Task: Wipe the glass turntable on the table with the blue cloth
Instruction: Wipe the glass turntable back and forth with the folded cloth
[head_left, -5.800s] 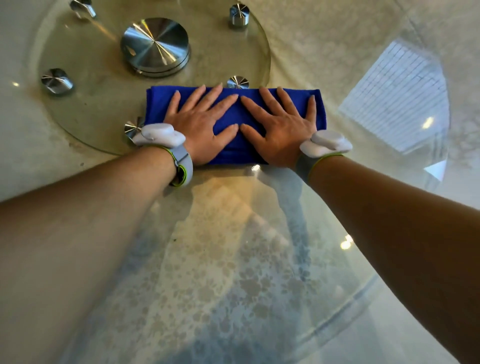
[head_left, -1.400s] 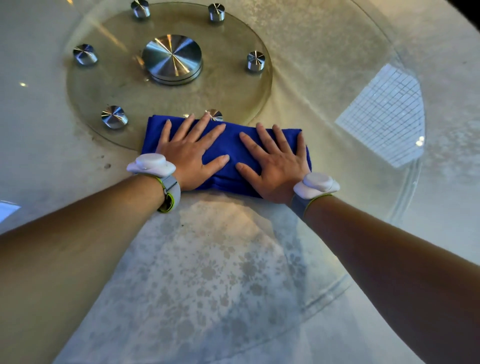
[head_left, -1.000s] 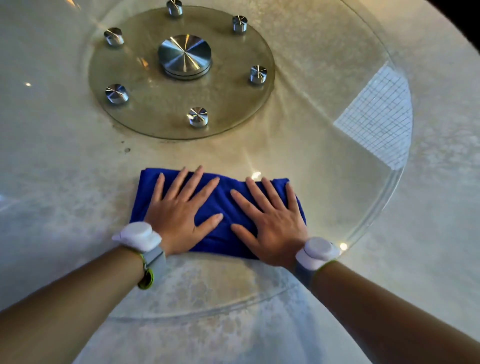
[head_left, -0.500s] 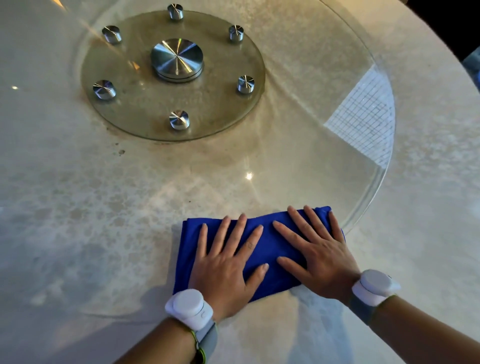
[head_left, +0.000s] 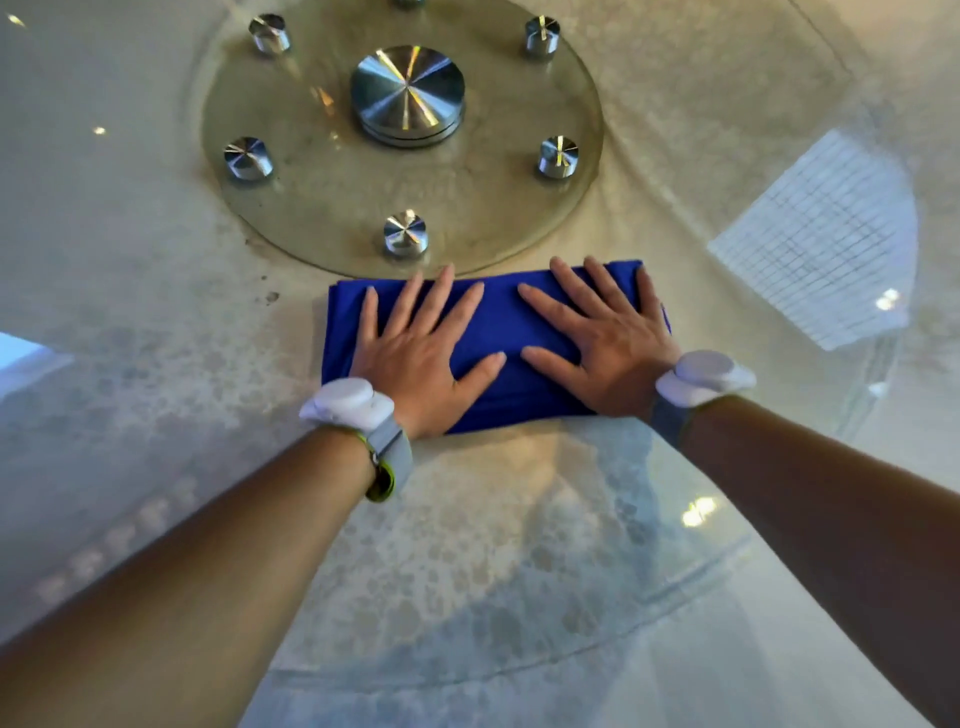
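Observation:
The folded blue cloth (head_left: 498, 322) lies flat on the large glass turntable (head_left: 519, 545), just in front of the inner glass disc (head_left: 322, 208). My left hand (head_left: 421, 358) presses flat on the cloth's left half, fingers spread. On its right half my right hand (head_left: 608, 343) lies flat in the same way. Neither hand curls around the cloth. Each wrist carries a white band device. The glass shows cloudy, blotchy marks around and below the cloth.
A steel hub (head_left: 407, 96) sits at the centre of the inner disc, ringed by several steel studs, the nearest stud (head_left: 405, 234) just beyond my left fingertips. The turntable's near rim (head_left: 727, 561) curves over the pale marble table (head_left: 779, 691). A window reflection (head_left: 821, 234) glares at right.
Both hands have slid the cloth away from the near rim toward the centre, stopping just short of the inner disc. Before that they had pulled it back to the rim.

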